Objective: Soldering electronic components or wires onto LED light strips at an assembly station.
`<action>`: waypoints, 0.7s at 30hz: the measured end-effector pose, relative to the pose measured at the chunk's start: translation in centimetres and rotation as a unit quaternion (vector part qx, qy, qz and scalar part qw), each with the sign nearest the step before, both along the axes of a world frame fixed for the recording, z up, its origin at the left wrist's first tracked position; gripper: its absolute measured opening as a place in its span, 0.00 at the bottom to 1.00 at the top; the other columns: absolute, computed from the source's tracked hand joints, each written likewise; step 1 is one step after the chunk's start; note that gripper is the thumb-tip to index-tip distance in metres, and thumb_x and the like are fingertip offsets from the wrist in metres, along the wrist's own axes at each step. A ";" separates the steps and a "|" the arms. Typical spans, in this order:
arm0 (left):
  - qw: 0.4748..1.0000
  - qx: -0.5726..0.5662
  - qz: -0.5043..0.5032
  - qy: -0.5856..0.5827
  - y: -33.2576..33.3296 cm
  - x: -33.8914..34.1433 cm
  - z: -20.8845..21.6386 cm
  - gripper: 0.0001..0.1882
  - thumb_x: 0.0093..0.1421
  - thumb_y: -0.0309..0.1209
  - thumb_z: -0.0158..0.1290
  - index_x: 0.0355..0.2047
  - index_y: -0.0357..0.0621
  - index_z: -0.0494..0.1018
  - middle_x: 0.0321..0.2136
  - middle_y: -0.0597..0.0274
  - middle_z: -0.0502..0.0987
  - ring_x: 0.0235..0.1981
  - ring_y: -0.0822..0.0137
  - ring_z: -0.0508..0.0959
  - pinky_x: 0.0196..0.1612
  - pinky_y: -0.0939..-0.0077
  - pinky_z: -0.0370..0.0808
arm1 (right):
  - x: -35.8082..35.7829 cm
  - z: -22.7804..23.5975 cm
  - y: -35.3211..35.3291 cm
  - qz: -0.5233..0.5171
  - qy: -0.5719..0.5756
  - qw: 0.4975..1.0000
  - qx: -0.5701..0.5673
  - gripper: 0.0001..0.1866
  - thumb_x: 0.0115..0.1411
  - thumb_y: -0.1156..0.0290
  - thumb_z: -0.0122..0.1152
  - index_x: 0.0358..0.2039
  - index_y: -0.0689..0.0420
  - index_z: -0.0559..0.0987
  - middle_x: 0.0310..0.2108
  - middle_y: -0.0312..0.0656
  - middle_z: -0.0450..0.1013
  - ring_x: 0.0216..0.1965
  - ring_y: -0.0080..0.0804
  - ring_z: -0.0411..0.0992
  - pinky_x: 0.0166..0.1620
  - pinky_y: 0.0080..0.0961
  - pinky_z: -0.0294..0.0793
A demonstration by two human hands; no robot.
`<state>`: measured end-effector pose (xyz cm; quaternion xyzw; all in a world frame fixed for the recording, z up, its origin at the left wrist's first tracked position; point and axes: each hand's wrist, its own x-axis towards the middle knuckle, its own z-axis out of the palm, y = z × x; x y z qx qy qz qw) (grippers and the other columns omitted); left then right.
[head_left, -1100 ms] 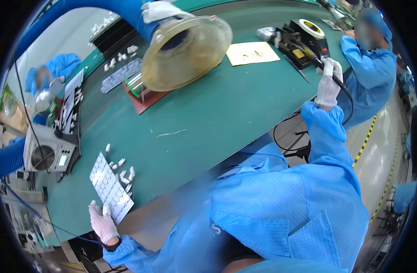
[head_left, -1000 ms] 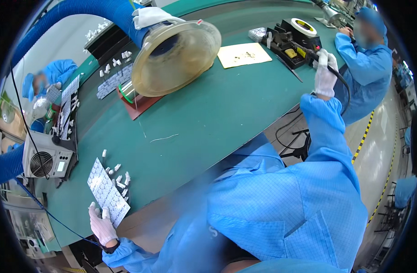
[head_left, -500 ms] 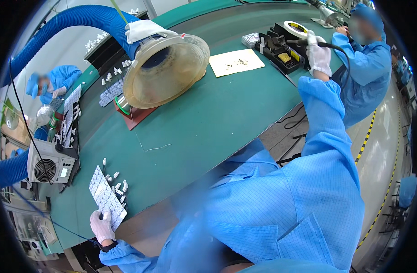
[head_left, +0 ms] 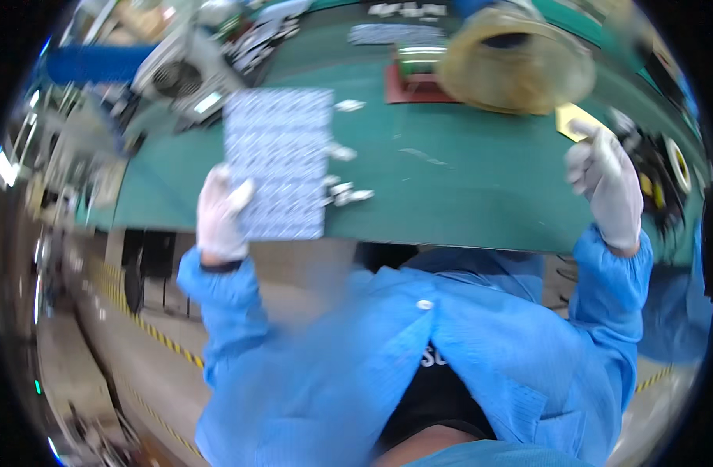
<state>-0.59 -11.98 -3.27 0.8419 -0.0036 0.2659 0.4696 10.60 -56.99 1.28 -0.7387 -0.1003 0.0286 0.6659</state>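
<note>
Patterned panel (head_left: 282, 159) to the right of and reaching beyond the left hand (head_left: 222, 214), long axis directed away from the front edge of the green tabletop (head_left: 457, 198); contact with that surface not discernible. Left hand by far the nearer, closed on the panel's lower-left margin, thumb over the upper face. Small white pieces (head_left: 341, 152) just beside the right edge. Right hand (head_left: 609, 183) well apart, fingers partly curled; grip or contents impossible to tell through blur.
</note>
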 end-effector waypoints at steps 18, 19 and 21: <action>0.979 0.083 0.029 0.184 6.7 7.5 2.8 0.26 0.63 0.47 0.41 0.50 0.37 0.64 0.44 0.48 0.72 0.49 0.60 0.71 0.51 0.71 0.67 | 12.0 -6.2 31.9 0.207 -0.609 0.615 -0.456 0.16 0.61 0.67 0.46 0.50 0.44 0.71 0.37 0.46 0.74 0.35 0.43 0.74 0.40 0.31 0.75; 0.990 -0.026 0.028 0.135 5.1 8.1 3.1 0.25 0.66 0.45 0.34 0.52 0.37 0.65 0.44 0.50 0.73 0.48 0.62 0.71 0.52 0.74 0.66 | 11.7 -5.8 32.2 0.232 -0.625 0.675 -0.315 0.14 0.61 0.65 0.47 0.45 0.50 0.75 0.32 0.48 0.75 0.36 0.43 0.74 0.40 0.31 0.73; 0.971 0.213 -0.096 0.042 6.9 10.0 2.8 0.24 0.67 0.42 0.31 0.51 0.36 0.66 0.43 0.53 0.73 0.46 0.64 0.72 0.52 0.75 0.66 | 10.8 -5.3 32.8 0.242 -0.544 0.745 -0.301 0.14 0.61 0.63 0.47 0.43 0.52 0.76 0.31 0.49 0.74 0.36 0.43 0.74 0.40 0.31 0.73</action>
